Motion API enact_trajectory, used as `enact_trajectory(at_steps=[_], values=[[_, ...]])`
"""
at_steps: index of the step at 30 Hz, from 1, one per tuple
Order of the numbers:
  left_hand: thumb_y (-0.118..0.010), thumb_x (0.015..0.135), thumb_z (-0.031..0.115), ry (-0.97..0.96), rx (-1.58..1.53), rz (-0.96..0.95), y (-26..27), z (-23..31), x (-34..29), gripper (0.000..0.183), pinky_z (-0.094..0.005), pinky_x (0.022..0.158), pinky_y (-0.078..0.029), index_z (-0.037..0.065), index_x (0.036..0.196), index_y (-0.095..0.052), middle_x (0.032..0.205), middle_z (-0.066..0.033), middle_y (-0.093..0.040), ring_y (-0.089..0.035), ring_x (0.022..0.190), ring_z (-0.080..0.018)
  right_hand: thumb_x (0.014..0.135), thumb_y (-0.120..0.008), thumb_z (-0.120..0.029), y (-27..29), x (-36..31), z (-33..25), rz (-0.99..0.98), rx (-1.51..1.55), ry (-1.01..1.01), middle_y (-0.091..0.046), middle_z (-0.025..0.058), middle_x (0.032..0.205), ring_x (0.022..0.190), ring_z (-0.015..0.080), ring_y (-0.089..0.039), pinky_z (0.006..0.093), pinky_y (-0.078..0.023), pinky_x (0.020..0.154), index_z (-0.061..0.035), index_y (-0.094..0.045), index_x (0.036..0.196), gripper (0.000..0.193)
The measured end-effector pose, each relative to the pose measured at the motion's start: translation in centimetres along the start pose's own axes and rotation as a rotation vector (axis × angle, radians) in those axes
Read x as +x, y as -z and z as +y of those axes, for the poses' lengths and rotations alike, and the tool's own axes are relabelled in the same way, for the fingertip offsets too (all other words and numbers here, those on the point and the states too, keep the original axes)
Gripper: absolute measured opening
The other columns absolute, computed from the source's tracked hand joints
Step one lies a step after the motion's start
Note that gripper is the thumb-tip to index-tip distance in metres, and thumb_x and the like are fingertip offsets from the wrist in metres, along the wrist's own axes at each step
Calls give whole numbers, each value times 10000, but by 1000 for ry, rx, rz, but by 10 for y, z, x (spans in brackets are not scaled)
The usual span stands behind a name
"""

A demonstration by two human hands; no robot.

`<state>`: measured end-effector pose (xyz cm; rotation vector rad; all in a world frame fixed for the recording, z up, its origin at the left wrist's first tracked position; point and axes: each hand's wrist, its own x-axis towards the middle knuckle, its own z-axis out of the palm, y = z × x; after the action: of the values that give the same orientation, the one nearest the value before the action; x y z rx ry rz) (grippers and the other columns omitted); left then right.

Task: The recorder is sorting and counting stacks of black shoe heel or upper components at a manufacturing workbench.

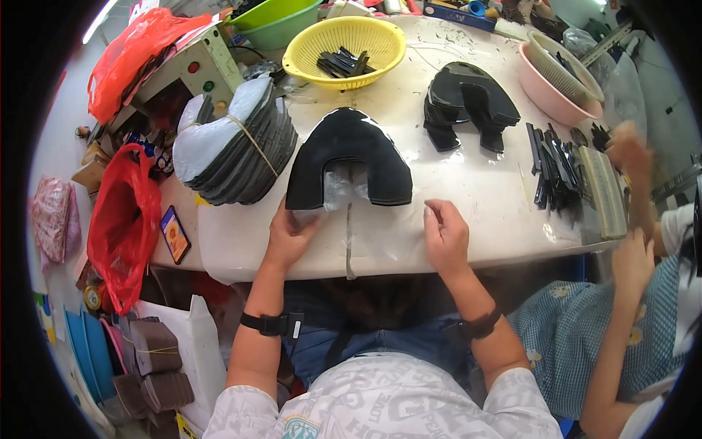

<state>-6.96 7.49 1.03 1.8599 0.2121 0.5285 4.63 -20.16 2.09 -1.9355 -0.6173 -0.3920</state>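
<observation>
A black U-shaped pad [349, 139] with a glossy edge lies in front of me, its rounded end pointing away and its two legs toward me. At the tip of its left leg, my left hand [291, 238] has its fingers curled against the pad. Crinkled clear plastic [340, 189] shows in the gap between the legs. My right hand [447, 238] rests on the table, apart from the right leg, with thumb and forefinger drawn together. Whatever may be between those fingers is too small to make out.
A corded stack of grey U-shaped pieces [234, 150] stands left, black pads [468, 99] lie back right. A yellow basket [344, 33] holds black strips; more strips [552, 164] lie right. A phone [175, 234] is left. A co-worker's hand [630, 150] moves at right.
</observation>
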Motion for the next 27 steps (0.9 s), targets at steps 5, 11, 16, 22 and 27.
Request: enact_trajectory(at_steps=[5, 11, 16, 22, 27], values=[[-733, 809, 50, -163, -109, -5, -1, 12, 2, 864, -346, 1178, -279, -29, 1547, -290, 1484, -161, -483, -429, 1398, -238, 899, -716, -156, -12, 28, -18, -26, 255, -118, -620, 118, 918, 741, 220, -596, 321, -492, 695, 26, -645, 1111, 288], [-604, 952, 226, -144, -363, -47, 6, 4, 3, 727, -370, 1212, -219, -42, 1550, -289, 1561, -155, -394, -346, 1458, -248, 840, -802, -233, -21, 36, -31, -42, 167, -111, -605, 131, 1005, 838, 240, -593, 346, -506, 737, 44, -634, 1156, 452], [-485, 1027, 189, 77, -638, 14, 6, 0, 3, 563, -381, 1209, -250, -25, 1531, -351, 1582, -127, -369, -367, 1443, -236, 804, -827, -203, -21, 31, -36, -39, 145, -68, -599, 137, 1029, 907, 265, -571, 355, -495, 795, 46, -628, 1128, 454], [-592, 921, 17, 66, -636, 53, 8, -4, -4, 618, -383, 1174, -327, 22, 1506, -391, 1515, -99, -436, -457, 1366, -226, 769, -831, -160, -25, 17, -27, -4, 229, 58, -580, 143, 1083, 960, 298, -540, 393, -436, 886, 10, -579, 1187, 517], [-695, 816, -16, 105, -667, -8, 14, -4, -7, 729, -401, 1157, -355, 62, 1465, -374, 1424, -78, -481, -469, 1337, -236, 746, -836, -170, -23, 9, -17, 21, 179, 194, -577, 144, 1118, 981, 319, -528, 417, -402, 902, -18, -574, 1215, 558]])
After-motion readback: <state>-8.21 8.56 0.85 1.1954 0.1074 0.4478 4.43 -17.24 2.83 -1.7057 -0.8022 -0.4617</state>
